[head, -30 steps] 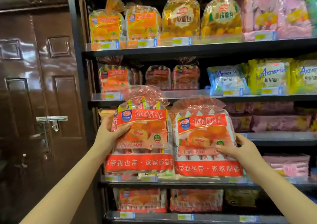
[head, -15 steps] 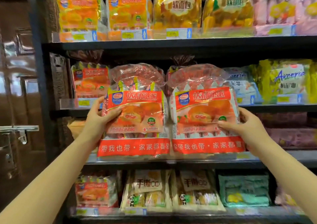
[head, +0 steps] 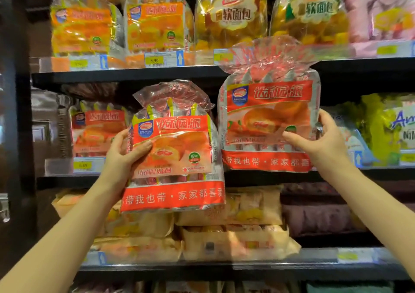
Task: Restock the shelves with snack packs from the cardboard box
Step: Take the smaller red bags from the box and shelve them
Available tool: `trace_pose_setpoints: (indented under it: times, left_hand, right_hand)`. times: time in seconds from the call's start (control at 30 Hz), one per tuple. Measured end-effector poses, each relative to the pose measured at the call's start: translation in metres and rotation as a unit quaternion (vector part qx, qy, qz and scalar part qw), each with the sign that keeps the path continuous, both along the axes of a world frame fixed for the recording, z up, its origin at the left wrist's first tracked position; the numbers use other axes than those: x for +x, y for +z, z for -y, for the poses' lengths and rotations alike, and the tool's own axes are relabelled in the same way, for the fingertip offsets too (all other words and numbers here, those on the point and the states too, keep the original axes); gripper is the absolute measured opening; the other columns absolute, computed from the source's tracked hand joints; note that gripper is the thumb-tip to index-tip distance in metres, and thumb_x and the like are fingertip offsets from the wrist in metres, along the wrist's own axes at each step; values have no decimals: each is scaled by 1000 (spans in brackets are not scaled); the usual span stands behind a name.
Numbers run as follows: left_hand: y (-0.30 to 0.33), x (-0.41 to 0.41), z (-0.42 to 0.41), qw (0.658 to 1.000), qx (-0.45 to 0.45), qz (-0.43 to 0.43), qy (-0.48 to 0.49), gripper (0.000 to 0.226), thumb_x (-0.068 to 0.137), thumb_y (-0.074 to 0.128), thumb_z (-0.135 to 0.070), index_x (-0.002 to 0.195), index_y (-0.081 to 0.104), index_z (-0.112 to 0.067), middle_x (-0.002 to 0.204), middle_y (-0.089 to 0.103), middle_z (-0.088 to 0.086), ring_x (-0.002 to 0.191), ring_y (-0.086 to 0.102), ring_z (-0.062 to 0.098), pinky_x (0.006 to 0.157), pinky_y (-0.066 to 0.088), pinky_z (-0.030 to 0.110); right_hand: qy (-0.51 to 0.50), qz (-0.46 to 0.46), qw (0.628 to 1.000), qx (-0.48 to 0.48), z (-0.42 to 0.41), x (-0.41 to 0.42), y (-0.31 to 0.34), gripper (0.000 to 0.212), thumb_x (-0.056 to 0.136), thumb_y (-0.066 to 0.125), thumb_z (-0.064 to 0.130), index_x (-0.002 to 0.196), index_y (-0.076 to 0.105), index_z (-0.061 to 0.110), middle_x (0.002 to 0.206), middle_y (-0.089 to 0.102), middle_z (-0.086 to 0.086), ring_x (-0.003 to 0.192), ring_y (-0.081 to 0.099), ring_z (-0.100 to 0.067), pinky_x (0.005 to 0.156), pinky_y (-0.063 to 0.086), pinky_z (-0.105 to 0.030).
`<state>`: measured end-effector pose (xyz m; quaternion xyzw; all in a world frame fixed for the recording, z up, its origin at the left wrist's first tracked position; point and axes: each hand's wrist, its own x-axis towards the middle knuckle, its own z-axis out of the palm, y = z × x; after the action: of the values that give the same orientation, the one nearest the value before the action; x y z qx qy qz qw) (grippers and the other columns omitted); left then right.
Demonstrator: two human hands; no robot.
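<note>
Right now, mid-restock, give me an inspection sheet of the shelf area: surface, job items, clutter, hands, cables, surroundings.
Surface: middle shelf, dark board with price tags on its front edge.
Job items: left red pack held low in front of the shelf; right red pack held higher.
Clutter: matching red pack already on the shelf; orange packs above; tan packs below.
Hands: left hand grips the left pack's edge; right hand grips the right pack's edge.
Cables: nothing seen.
Surroundings: dark shelf post at left.
</note>
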<state>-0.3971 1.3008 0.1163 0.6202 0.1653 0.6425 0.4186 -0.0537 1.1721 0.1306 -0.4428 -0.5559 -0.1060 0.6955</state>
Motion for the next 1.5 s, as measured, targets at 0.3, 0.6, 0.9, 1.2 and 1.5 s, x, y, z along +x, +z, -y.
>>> trace_pose_setpoints:
  times: [0.3, 0.6, 0.9, 1.2, 1.5]
  left_hand:
    - [11, 2, -34, 1000, 6, -3, 0, 59, 66, 72, -29, 119, 47, -30, 108, 67, 6, 82, 69, 25, 60, 56, 34]
    - [7, -3, -50, 1000, 15, 3, -1, 55, 67, 74, -28, 117, 49, -29, 106, 68, 3, 84, 69, 25, 61, 57, 34]
    - [6, -8, -58, 1000, 28, 6, 12, 68, 68, 67, -32, 130, 42, -19, 104, 67, 1, 73, 71, 15, 51, 54, 25]
    - [8, -9, -63, 999, 33, 1, 15, 68, 70, 67, -34, 131, 43, -20, 113, 65, 5, 83, 70, 20, 57, 56, 29]
    - [9, -7, -58, 999, 42, -7, 17, 66, 71, 67, -34, 131, 42, -19, 109, 67, 1, 81, 71, 17, 56, 56, 27]
  right_hand:
    - [-11, 78, 993, 89, -45, 5, 24, 86, 71, 78, 35, 138, 30, 10, 135, 39, -9, 120, 47, -12, 89, 45, -11]
    - [-18, 177, 980, 85, -72, 6, 28, 78, 71, 73, 39, 131, 23, 36, 131, 33, -4, 119, 41, 4, 93, 39, -8]
    - [-48, 193, 980, 25, -86, 10, 23, 79, 73, 71, 50, 139, 34, 24, 121, 56, 9, 110, 56, -7, 90, 53, -40]
    - [-44, 142, 983, -112, -88, 14, 17, 66, 82, 68, 38, 136, 31, 30, 114, 53, 15, 100, 57, -1, 88, 51, -31]
    - [-65, 70, 965, -243, -90, 21, 26, 56, 84, 66, 37, 123, 38, 8, 110, 51, 1, 94, 52, -15, 62, 40, -19]
